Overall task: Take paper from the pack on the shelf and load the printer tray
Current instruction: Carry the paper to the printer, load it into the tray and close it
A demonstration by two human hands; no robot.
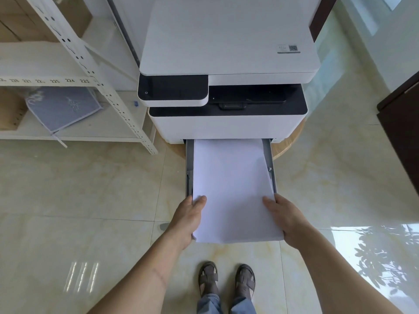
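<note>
A stack of white paper (233, 191) lies over the pulled-out grey tray (189, 159) of the white and black printer (226, 64). Its far end reaches the printer's slot and its near end overhangs toward me. My left hand (188, 220) grips the stack's near left edge, thumb on top. My right hand (285, 220) grips the near right edge the same way. The stack sits slightly skewed, with its right side over the tray's right rail (271, 164). No paper pack is visible on the shelf.
A white metal shelf (74, 55) stands to the left, with a grey-blue cushion (63, 107) and cardboard boxes (13, 21) on it. The printer rests on a round wooden stand (288, 143). A dark door (401, 132) is on the right. Glossy tile floor lies all around my sandalled feet (226, 279).
</note>
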